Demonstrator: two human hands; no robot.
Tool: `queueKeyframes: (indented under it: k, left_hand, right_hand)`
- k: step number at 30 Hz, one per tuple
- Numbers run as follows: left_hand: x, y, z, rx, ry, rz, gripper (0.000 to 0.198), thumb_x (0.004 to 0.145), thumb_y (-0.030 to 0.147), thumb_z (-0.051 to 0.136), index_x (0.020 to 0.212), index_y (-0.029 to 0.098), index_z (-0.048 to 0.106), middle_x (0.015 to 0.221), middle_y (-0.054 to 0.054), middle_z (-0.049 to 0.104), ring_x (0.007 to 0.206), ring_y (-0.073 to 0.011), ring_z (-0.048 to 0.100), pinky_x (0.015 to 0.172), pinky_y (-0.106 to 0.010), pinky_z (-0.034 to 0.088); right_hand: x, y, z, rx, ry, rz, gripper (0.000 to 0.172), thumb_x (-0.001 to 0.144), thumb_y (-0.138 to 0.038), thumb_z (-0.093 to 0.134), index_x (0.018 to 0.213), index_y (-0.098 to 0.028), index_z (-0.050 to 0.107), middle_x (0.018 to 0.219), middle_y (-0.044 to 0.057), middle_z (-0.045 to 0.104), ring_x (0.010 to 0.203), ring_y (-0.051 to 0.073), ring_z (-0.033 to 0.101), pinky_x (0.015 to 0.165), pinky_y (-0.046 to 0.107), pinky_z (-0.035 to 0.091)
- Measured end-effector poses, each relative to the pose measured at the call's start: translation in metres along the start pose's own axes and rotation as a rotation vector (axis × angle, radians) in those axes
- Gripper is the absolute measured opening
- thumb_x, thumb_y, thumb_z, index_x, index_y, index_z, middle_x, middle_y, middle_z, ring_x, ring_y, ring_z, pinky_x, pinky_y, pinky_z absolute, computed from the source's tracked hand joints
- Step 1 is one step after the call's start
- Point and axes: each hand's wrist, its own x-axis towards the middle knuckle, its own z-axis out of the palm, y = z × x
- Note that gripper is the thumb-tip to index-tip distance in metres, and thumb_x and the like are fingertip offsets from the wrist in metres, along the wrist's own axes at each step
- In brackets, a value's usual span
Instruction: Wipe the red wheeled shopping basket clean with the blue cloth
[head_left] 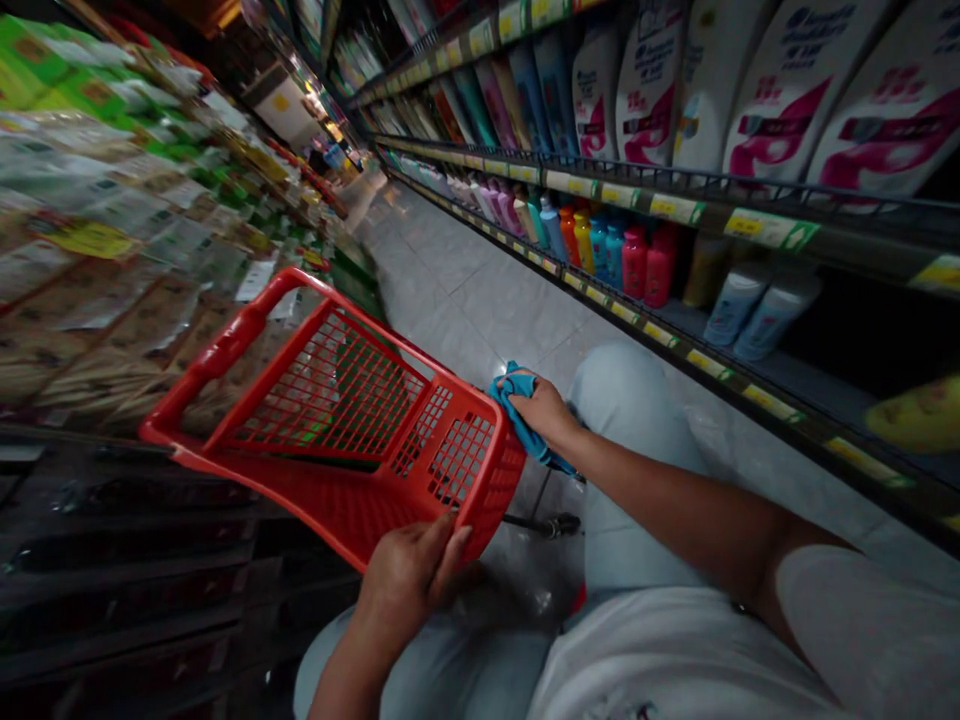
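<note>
A red plastic shopping cart [405,484] stands tilted in the view, in front of my knees, with its grid-sided basket showing nothing inside. My left hand [412,570] grips the near rim of the cart, thumb and fingers closed over the edge. In my right hand [546,408] is a bunched blue cloth [517,385], pressed against the outer corner of the cart's rim. Part of the cloth hangs below the hand. Below the basket, a dark wheel [562,525] of the cart shows.
Shelves [675,210] of shampoo bottles [637,90] run along the right. Small coloured bottles [592,245] line a lower shelf. Packaged goods [112,220] are stacked on the left, blurred. A tiled floor aisle [427,245] stretches away between them.
</note>
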Motion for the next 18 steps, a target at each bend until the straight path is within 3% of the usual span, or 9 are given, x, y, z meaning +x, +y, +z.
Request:
queueKeyframes:
  k: [4, 7, 9, 12, 15, 18]
  left_hand:
    - [-0.019, 0.002, -0.02, -0.109, -0.076, 0.054, 0.042, 0.103, 0.037, 0.039, 0.072, 0.021, 0.062, 0.06, -0.001, 0.065, 0.054, -0.012, 0.065, 0.055, -0.021, 0.047]
    - [-0.016, 0.005, -0.027, -0.239, -0.131, -0.043, 0.045, 0.101, 0.043, 0.043, 0.069, 0.022, 0.066, 0.056, 0.001, 0.064, 0.05, -0.011, 0.064, 0.051, -0.019, 0.048]
    - [-0.003, 0.008, -0.022, -0.325, -0.068, -0.174, 0.039, 0.099, 0.047, 0.044, 0.095, 0.024, 0.075, 0.073, -0.002, 0.076, 0.066, -0.0142, 0.074, 0.063, -0.019, 0.056]
    - [0.022, 0.015, -0.001, -0.445, 0.115, -0.436, 0.053, 0.099, 0.052, 0.043, 0.139, 0.021, 0.058, 0.123, -0.009, 0.075, 0.112, -0.0208, 0.073, 0.096, -0.031, 0.058]
    - [0.033, 0.018, 0.017, -0.526, 0.219, -0.602, 0.061, 0.098, 0.054, 0.041, 0.145, 0.017, 0.052, 0.145, -0.014, 0.061, 0.136, -0.0246, 0.058, 0.111, -0.039, 0.05]
    - [0.021, 0.012, 0.024, -0.552, 0.245, -0.568, 0.058, 0.094, 0.055, 0.048, 0.141, 0.023, 0.057, 0.142, -0.012, 0.064, 0.138, -0.0266, 0.056, 0.11, -0.04, 0.05]
  right_hand:
    - [-0.001, -0.017, 0.002, 0.01, -0.224, -0.043, 0.028, 0.067, -0.019, 0.058, 0.092, -0.021, 0.068, 0.082, -0.004, 0.068, 0.075, 0.014, 0.061, 0.078, 0.028, 0.051]
    - [-0.026, -0.016, 0.002, -0.065, -0.299, -0.03, 0.023, 0.07, -0.016, 0.056, 0.089, -0.021, 0.068, 0.079, -0.003, 0.066, 0.074, 0.015, 0.06, 0.08, 0.031, 0.051]
    - [-0.049, -0.013, 0.004, -0.079, -0.279, -0.036, 0.021, 0.072, -0.014, 0.054, 0.087, -0.021, 0.067, 0.08, -0.003, 0.066, 0.075, 0.015, 0.06, 0.081, 0.031, 0.052]
    - [-0.074, -0.015, 0.017, -0.073, -0.252, -0.064, 0.029, 0.072, -0.009, 0.054, 0.093, -0.023, 0.067, 0.089, -0.001, 0.067, 0.084, 0.016, 0.063, 0.086, 0.03, 0.051]
    - [-0.073, -0.026, 0.043, -0.066, -0.262, -0.152, 0.036, 0.07, -0.005, 0.055, 0.098, -0.024, 0.067, 0.099, 0.0, 0.068, 0.095, 0.017, 0.064, 0.092, 0.03, 0.05]
    - [-0.044, -0.02, 0.072, -0.061, -0.264, -0.278, 0.04, 0.072, -0.003, 0.054, 0.103, -0.024, 0.067, 0.105, 0.001, 0.069, 0.103, 0.017, 0.064, 0.098, 0.031, 0.048]
